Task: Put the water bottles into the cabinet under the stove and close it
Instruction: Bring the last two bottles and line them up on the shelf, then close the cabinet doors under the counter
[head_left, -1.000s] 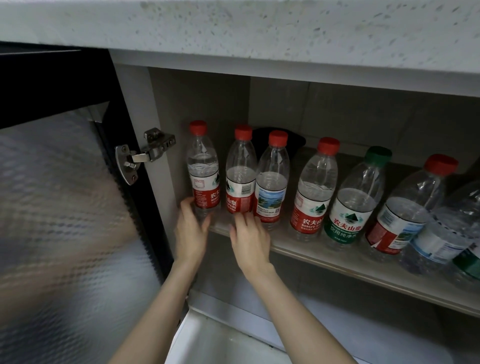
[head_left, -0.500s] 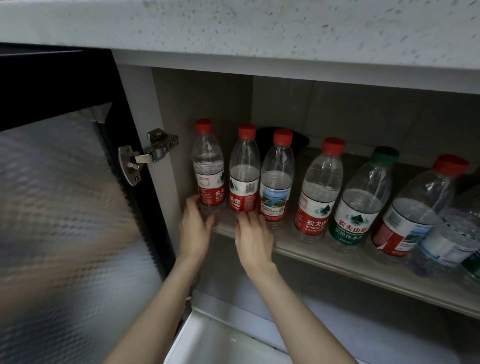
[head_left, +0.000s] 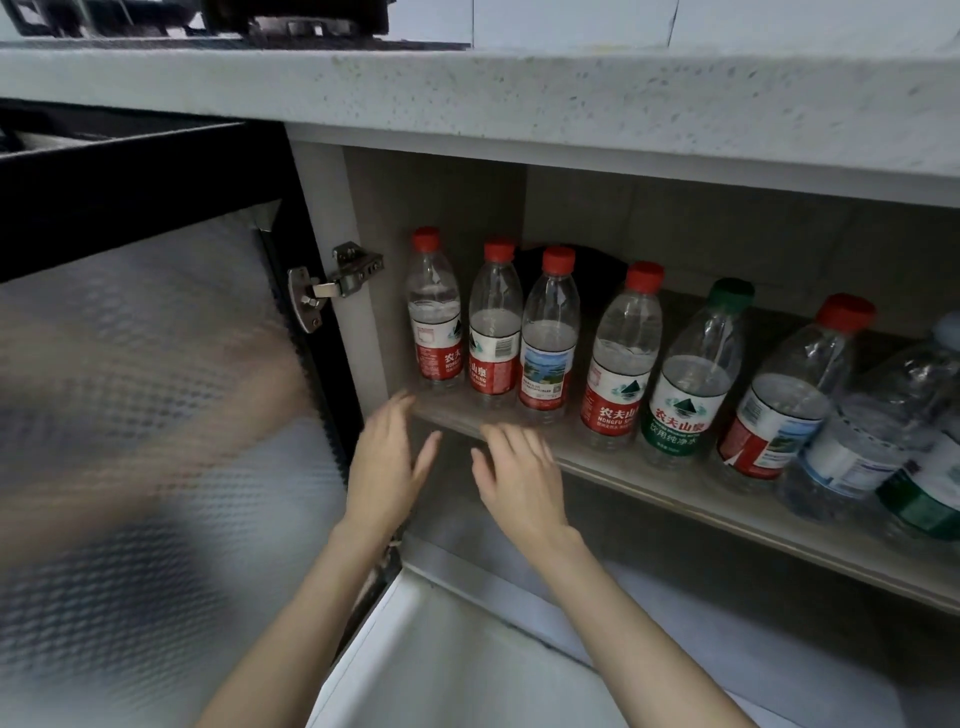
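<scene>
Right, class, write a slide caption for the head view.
Both open, left hand and right hand poised at a cabinet shelf lined with water bottles.

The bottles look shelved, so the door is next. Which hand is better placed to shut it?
Probably the left hand: empty, open, and nearest the open door on its side. The right hand is farther from it.

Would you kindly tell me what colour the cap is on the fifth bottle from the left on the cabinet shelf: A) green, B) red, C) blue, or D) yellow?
A: the fifth bottle carries a green cap, which matches its green label.
</scene>
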